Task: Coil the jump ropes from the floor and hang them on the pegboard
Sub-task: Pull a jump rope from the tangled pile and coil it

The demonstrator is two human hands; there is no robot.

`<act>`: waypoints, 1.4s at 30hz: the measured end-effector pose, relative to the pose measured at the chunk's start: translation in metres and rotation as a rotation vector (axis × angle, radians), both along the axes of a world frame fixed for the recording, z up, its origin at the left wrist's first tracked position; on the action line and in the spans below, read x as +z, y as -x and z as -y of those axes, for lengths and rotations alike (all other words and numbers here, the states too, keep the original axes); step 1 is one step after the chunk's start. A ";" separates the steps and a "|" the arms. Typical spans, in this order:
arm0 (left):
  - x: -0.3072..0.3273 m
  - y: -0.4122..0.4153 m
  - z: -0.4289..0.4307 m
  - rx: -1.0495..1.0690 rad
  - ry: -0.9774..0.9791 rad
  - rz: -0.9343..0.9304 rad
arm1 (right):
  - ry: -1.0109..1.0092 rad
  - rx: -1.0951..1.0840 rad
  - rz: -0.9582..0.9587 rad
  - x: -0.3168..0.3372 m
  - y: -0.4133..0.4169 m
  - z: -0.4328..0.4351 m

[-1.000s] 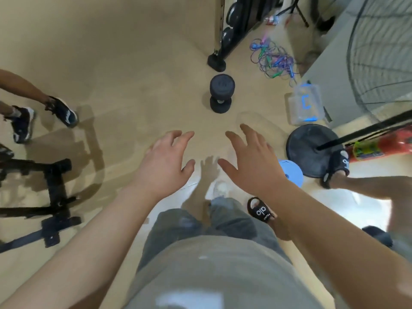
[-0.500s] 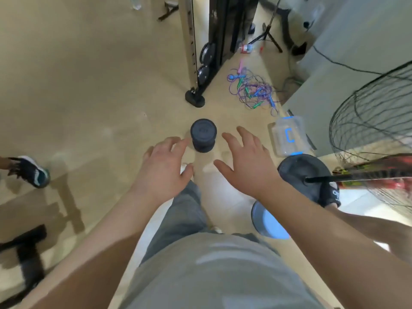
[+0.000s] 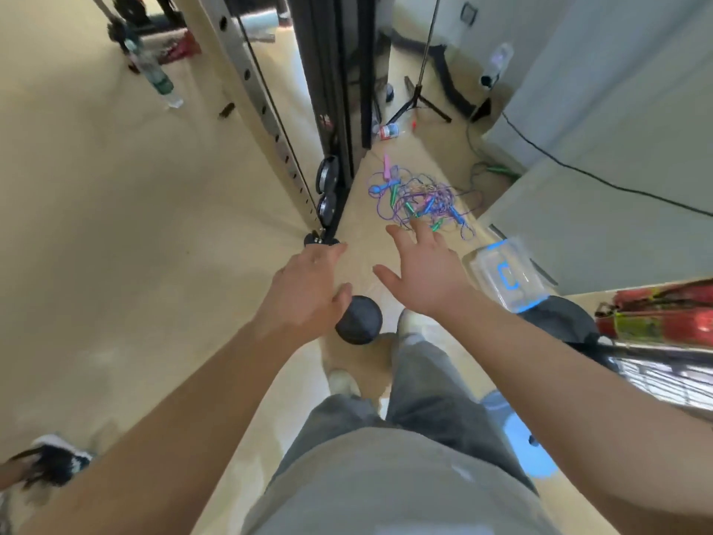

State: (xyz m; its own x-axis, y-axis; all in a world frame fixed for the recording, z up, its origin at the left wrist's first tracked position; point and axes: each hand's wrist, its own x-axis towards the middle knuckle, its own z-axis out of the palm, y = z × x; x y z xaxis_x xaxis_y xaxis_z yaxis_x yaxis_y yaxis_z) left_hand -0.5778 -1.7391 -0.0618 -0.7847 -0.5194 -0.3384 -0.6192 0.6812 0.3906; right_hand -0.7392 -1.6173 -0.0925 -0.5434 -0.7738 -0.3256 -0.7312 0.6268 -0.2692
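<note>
The jump ropes [image 3: 420, 198] lie in one purple, blue and green tangle on the floor [image 3: 115, 225], far of centre, just right of the black rack [image 3: 332, 110]. This looks like the approach, before any coiling. The left hand [image 3: 308, 291] and right hand [image 3: 428, 272] reach forward, fingers spread and released, holding nothing. The next move likely calls for stooping and teasing one rope free. I cannot tell what is in the clear box [image 3: 505, 272] at right.

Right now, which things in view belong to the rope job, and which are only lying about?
Job: jump ropes, left hand, right hand.
Lying about: dumbbell, clear box, bottle, tripod.
</note>
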 end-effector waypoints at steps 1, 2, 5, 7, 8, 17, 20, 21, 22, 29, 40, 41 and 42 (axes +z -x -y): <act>-0.002 0.017 0.014 -0.009 -0.007 0.002 | -0.002 -0.009 0.011 -0.004 0.016 0.014; -0.005 0.035 0.028 -0.012 -0.010 0.001 | -0.002 -0.016 0.026 -0.008 0.034 0.028; -0.015 0.089 0.063 0.014 -0.026 -0.007 | -0.001 0.004 0.056 -0.019 0.088 0.069; -0.019 0.124 0.080 0.032 -0.030 -0.005 | 0.004 0.030 0.061 -0.023 0.125 0.093; -0.019 0.142 0.088 0.040 -0.034 -0.013 | 0.012 0.038 0.070 -0.024 0.144 0.104; -0.027 0.299 0.136 0.084 -0.059 0.059 | -0.006 -0.040 0.177 -0.038 0.287 0.130; -0.043 0.344 0.143 0.005 -0.041 0.092 | 0.015 -0.112 0.194 -0.052 0.315 0.122; -0.050 0.359 0.145 -0.018 -0.050 0.088 | 0.018 -0.138 0.198 -0.058 0.323 0.119; -0.058 0.372 0.146 -0.038 -0.065 0.086 | 0.019 -0.170 0.205 -0.066 0.331 0.116; -0.146 0.450 0.154 -0.294 -0.062 0.156 | 0.022 -0.410 0.233 -0.133 0.368 0.097; -0.388 0.525 0.191 -0.501 -0.136 0.268 | -0.142 -0.576 0.236 -0.353 0.405 0.132; -0.414 0.529 0.194 -0.503 -0.118 0.300 | -0.155 -0.574 0.241 -0.379 0.406 0.133; -0.439 0.533 0.195 -0.494 -0.111 0.320 | -0.166 -0.571 0.245 -0.404 0.407 0.134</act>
State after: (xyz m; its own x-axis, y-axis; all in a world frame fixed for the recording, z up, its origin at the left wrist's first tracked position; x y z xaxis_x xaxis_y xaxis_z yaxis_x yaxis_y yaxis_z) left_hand -1.1108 -1.9340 -0.5012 -0.7747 -0.0666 -0.6289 -0.3378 0.8843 0.3224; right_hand -1.1466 -1.7512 -0.4969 -0.7495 -0.3132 -0.5832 -0.1997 0.9469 -0.2519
